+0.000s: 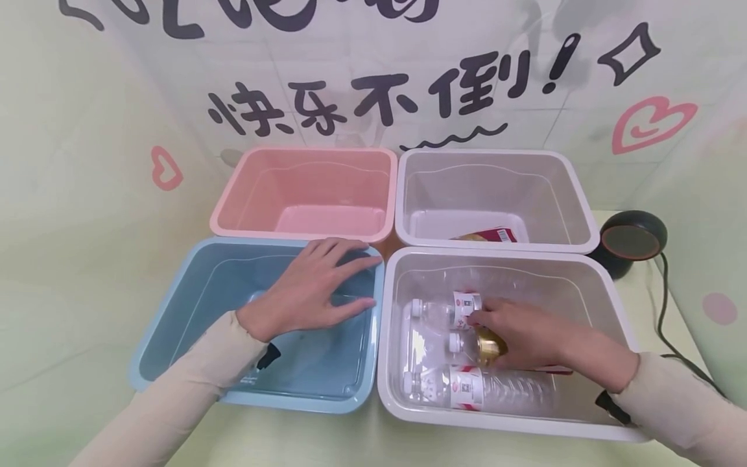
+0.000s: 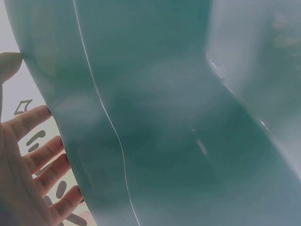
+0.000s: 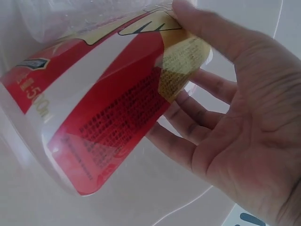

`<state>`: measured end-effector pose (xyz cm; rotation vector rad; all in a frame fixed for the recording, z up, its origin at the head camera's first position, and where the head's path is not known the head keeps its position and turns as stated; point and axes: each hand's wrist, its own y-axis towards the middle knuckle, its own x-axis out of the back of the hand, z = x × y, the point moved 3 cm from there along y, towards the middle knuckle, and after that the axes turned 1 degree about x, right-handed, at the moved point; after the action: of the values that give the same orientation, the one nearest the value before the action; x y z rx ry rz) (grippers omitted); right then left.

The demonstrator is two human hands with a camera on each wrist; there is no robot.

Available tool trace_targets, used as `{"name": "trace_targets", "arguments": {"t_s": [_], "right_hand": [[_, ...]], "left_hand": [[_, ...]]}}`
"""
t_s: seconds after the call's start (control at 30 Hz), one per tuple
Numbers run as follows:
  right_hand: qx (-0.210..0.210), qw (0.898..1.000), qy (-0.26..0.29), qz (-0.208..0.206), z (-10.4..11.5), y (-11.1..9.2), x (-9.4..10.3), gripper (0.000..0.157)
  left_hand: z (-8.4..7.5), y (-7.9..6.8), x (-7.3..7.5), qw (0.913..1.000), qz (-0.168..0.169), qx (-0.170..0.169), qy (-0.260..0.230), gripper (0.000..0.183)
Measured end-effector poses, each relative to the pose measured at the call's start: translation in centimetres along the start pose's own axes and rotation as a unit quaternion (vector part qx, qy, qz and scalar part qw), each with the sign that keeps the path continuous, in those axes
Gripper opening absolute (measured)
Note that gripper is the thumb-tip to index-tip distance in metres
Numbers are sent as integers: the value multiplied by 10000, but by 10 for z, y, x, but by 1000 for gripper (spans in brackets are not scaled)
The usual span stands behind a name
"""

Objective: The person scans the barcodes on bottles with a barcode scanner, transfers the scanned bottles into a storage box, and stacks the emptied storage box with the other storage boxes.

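Note:
My right hand reaches into the front right off-white bin and grips a plastic bottle with a red and gold label. The thumb lies along one side of it and the fingers curl round the other. In the head view this bottle lies on its side, its white cap pointing left, partly hidden by the hand. Clear bottles with white labels lie on both sides, one behind and one in front. Over the blue bin, my left hand spreads its fingers at the right rim, holding nothing.
Behind stand a pink bin and a pale lavender bin with a red packet in it. A round black device with a cable is at the right. A printed clear screen rises behind the bins.

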<state>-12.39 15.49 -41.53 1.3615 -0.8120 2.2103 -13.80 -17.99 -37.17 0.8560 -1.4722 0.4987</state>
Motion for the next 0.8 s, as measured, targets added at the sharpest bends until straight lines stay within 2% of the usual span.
{"name": "trace_targets", "arguments": {"t_s": [0.2,0.4,0.6,0.8], "right_hand": [[195,9994,-118,-258,3,0,4,60],[369,9977,304,-485,6,2,10,51],[449,9958,389,-699,8,4,16,54],[563,9939,668,-669,7,5,21,55]], "left_hand": [[0,0,1,10000,-10,-10,-41,66],[0,-1,0,10000,30,34,-50,67],[1,-1,1,10000,17,34,-38,66],[0,-1,1,10000,-33,-11,-15,66]]}}
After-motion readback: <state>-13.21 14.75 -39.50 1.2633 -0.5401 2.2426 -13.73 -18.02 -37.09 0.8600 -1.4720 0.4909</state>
